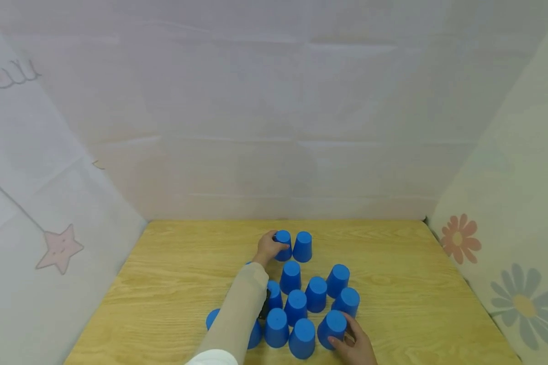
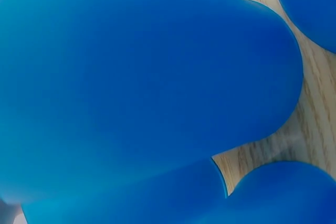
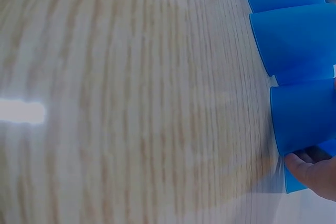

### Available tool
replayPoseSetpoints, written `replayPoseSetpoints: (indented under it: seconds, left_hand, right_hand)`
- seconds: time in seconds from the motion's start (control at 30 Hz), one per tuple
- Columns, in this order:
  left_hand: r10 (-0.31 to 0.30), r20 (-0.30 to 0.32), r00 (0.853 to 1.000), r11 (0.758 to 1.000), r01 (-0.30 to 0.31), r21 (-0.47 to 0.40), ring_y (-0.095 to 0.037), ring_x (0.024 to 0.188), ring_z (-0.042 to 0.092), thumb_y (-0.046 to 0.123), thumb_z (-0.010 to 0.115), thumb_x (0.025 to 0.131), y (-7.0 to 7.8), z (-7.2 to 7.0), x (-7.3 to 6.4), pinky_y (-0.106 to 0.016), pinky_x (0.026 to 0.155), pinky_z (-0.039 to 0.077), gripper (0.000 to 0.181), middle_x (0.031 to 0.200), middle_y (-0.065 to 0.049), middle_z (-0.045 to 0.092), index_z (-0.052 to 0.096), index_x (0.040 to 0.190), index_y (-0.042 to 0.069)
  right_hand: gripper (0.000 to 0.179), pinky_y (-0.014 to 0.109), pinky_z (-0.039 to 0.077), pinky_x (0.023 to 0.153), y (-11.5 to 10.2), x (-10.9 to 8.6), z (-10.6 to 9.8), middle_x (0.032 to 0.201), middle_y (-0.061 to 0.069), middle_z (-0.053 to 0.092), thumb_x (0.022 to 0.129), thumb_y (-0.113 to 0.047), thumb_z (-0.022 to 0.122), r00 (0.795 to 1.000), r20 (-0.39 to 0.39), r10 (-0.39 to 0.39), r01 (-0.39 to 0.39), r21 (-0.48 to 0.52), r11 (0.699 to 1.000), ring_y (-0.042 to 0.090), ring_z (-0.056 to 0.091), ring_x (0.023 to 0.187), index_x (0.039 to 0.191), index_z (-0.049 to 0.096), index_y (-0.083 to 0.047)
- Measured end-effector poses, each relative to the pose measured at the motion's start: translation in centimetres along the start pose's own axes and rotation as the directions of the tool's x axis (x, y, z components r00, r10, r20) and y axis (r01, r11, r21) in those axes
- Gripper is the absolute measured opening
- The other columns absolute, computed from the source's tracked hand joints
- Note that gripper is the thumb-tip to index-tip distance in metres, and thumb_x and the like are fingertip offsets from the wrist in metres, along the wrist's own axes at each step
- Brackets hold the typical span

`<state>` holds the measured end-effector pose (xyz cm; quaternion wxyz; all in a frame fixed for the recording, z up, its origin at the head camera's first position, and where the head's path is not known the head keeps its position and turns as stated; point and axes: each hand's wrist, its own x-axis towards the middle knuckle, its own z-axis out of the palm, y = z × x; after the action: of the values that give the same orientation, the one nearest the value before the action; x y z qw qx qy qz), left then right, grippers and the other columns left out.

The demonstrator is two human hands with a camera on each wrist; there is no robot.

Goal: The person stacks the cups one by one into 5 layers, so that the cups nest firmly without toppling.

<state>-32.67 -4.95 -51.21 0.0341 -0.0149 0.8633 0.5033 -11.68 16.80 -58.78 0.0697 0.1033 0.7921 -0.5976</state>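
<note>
At the back of the group, my left hand (image 1: 268, 248) holds an upside-down blue cup (image 1: 283, 247), thumb and fingers around its sides. Right beside that one stands another blue cup (image 1: 303, 247). Near the front right, my right hand (image 1: 357, 345) grips a blue cup (image 1: 332, 329) from its right side. In the right wrist view the thumb (image 3: 312, 174) lies against the lower part of a blue cup (image 3: 303, 114). A blue cup (image 2: 157, 72) seen very close fills most of the left wrist view, and the left fingers are hardly visible there.
Several more upside-down blue cups (image 1: 296, 307) stand close together between my hands. My left sleeve (image 1: 237, 309) passes over the cups at the left and partly hides them. A wooden table (image 1: 173, 274) carries everything, with fabric walls (image 1: 274, 152) behind and at both sides.
</note>
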Motion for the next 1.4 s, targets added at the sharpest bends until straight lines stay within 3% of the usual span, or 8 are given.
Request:
replayPoseSetpoints:
  seconds: [0.3,0.67,0.87,1.03,1.27,1.4]
  left_hand:
    - [-0.025,0.008,1.0,1.0,0.025,0.004,-0.036,0.11,0.041,0.017,0.068,0.074,0.0,0.2,0.1,-0.047,0.086,0.037,0.061,0.121,-0.02,0.045,0.041,0.125,0.0]
    - [0.021,0.076,0.997,0.999,-0.017,-0.052,-0.035,0.112,0.038,0.018,0.069,0.073,0.8,-1.2,0.3,-0.046,0.088,0.036,0.066,0.126,-0.019,0.04,0.037,0.129,0.001]
    - [0.065,0.103,0.993,0.995,-0.056,-0.089,-0.034,0.117,0.033,0.017,0.068,0.074,2.1,-2.8,0.5,-0.044,0.089,0.035,0.066,0.128,-0.02,0.037,0.035,0.13,0.003]
    - [0.12,0.107,0.987,0.989,-0.109,-0.104,-0.035,0.117,0.032,0.018,0.069,0.074,2.9,-4.6,0.7,-0.044,0.089,0.035,0.067,0.128,-0.02,0.037,0.035,0.13,0.003]
    - [0.157,0.119,0.98,0.985,-0.146,-0.094,-0.033,0.117,0.033,0.019,0.068,0.074,3.9,-7.1,0.9,-0.043,0.089,0.036,0.067,0.129,-0.018,0.037,0.035,0.131,0.005]
    - [0.2,0.129,0.971,0.976,-0.186,-0.111,-0.03,0.118,0.033,0.021,0.067,0.075,4.6,-8.9,0.2,-0.043,0.091,0.034,0.066,0.13,-0.015,0.037,0.035,0.131,0.009]
  right_hand:
    - [0.086,0.045,0.034,0.09,1.8,1.1,0.1,0.131,0.017,0.034,0.058,-0.045,0.072,0.998,0.04,0.05,-0.05,0.02,0.999,0.041,0.029,0.117,0.129,0.036,-0.012]
    - [0.088,0.044,0.034,0.09,1.0,0.3,0.1,0.131,0.018,0.033,0.058,-0.045,0.072,0.996,0.038,0.086,-0.088,0.05,0.995,0.041,0.027,0.118,0.13,0.034,-0.012]
    - [0.081,0.041,0.037,0.089,-1.1,-0.4,-0.1,0.132,0.018,0.032,0.061,-0.034,0.074,0.995,0.027,0.099,-0.1,0.035,0.994,0.041,0.029,0.117,0.13,0.035,-0.013]
    - [0.077,0.042,0.037,0.088,-3.1,-1.5,-0.4,0.128,0.021,0.036,0.064,-0.034,0.073,0.999,-0.019,0.03,-0.03,-0.005,1.0,0.041,0.032,0.114,0.128,0.038,-0.008]
    - [0.076,0.04,0.034,0.091,-0.9,-0.7,-1.2,0.128,0.008,0.04,0.062,-0.043,0.072,0.997,-0.059,0.052,-0.052,-0.001,0.999,0.033,0.034,0.117,0.126,0.039,-0.018]
    - [0.072,0.045,0.035,0.089,-0.2,-0.6,-1.4,0.126,0.009,0.042,0.064,-0.043,0.07,0.997,-0.073,0.014,-0.015,-0.005,1.0,0.036,0.034,0.116,0.125,0.04,-0.019]
